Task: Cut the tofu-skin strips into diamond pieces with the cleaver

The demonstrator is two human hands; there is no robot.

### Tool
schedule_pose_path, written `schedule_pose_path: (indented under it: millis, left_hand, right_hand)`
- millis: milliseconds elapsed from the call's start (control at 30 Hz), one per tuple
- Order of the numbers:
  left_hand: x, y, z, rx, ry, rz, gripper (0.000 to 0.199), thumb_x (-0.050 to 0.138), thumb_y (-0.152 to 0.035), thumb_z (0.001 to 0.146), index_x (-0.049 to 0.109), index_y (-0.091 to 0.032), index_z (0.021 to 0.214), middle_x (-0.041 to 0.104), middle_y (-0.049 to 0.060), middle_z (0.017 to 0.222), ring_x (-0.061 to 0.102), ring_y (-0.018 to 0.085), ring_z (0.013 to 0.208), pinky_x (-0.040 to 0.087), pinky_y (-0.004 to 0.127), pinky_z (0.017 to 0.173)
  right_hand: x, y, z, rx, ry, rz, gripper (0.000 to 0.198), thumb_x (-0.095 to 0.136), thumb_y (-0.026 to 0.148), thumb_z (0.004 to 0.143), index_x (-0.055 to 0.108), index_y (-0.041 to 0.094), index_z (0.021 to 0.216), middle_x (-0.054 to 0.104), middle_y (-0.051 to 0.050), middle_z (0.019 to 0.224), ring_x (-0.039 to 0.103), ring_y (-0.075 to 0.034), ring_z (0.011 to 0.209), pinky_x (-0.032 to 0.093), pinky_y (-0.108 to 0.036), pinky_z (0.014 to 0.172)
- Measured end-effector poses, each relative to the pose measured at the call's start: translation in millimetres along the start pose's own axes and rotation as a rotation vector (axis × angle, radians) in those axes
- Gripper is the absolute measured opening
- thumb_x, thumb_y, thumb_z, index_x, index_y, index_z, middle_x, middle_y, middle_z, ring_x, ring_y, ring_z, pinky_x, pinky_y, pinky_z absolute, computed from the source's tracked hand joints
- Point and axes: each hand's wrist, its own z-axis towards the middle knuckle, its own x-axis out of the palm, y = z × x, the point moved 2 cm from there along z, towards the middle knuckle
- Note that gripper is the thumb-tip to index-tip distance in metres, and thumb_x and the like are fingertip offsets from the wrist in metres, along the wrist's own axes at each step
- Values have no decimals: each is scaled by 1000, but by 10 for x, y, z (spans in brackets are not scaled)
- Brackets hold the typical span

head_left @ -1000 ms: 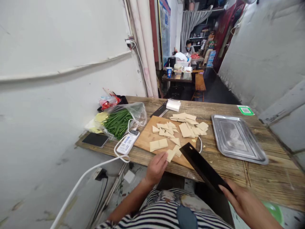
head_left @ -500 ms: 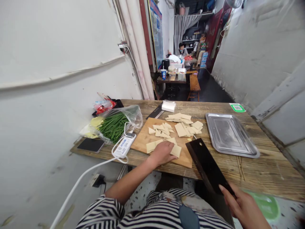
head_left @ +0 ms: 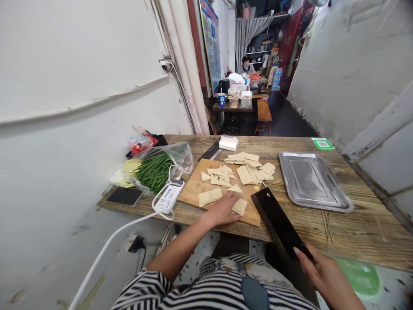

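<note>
Several slices (head_left: 222, 173) lie on the board (head_left: 190, 193) just beyond the left hand (head_left: 226, 209), whose curled fingers touch another square (head_left: 239, 207) to their right; whether they grip it, I cannot tell. Farther right, the right hand (head_left: 321, 268) is closed around the handle of the cleaver (head_left: 278, 223), with the tray (head_left: 316, 181) beyond it on the counter (head_left: 361, 234).

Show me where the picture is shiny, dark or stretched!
Head view, right: pale glare on the metal tray; head view, lower right: the black cleaver shows little shine; head view, right edge: the wooden table seems stretched; head view, far back: the gray curtain looks dim and soft.
</note>
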Motion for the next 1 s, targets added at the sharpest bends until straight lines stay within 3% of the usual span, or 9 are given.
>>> schedule_pose_path:
  millis: [100, 233, 433, 800, 933, 1000]
  left_hand:
    - [-8, -11, 13, -25, 13, 14, 56, 71, -22, 66, 56, -14, 119, 56, 14, 122, 54, 29, 115, 45, 41, 100]
    - [53, -9, 7, -180, -76, 75, 49, 73, -36, 68, 60, -10, 106, 60, 16, 108, 60, 30, 99, 50, 41, 90]
    - [113, -12, -15, -228, -108, 84, 39, 70, -36, 68, 62, -12, 97, 60, 13, 100, 61, 28, 93, 51, 40, 86]
    - [75, 2, -3, -165, -92, 34, 49, 76, -30, 65, 62, -15, 108, 60, 12, 108, 60, 28, 100, 51, 42, 91]
    - [74, 12, -127, -67, -258, 114, 76, 82, -37, 62, 51, -14, 127, 55, 18, 124, 54, 34, 114, 47, 49, 97]
    - [120, 38, -229, 59, -386, 157, 74, 82, -38, 67, 49, -14, 128, 55, 19, 126, 53, 33, 116, 48, 50, 97]
  right_hand:
    - [-20, 84, 18, 27, 21, -35, 51, 35, 68, 83, 54, 21, 90, 60, -4, 59, 59, -23, 52, 39, -30, 49]
    - [-51, 158, 38, 10, 32, -83, 52, 31, 67, 84, 55, 22, 90, 62, -5, 62, 62, -26, 59, 39, -32, 55]
    - [-134, 274, 127, -71, 35, -196, 48, 28, 62, 89, 55, 23, 90, 65, -6, 66, 66, -29, 68, 40, -34, 59]
    - [-234, 607, 316, -178, 82, -342, 44, 24, 56, 93, 52, 23, 88, 65, -6, 68, 65, -30, 69, 36, -34, 60]
    - [-174, 643, 309, -267, 57, -390, 42, 25, 51, 97, 53, 22, 88, 65, -5, 67, 65, -28, 65, 33, -33, 57]
    - [-167, 667, 298, -312, 42, -418, 41, 25, 49, 98, 54, 21, 90, 65, -5, 65, 65, -27, 62, 33, -33, 55]
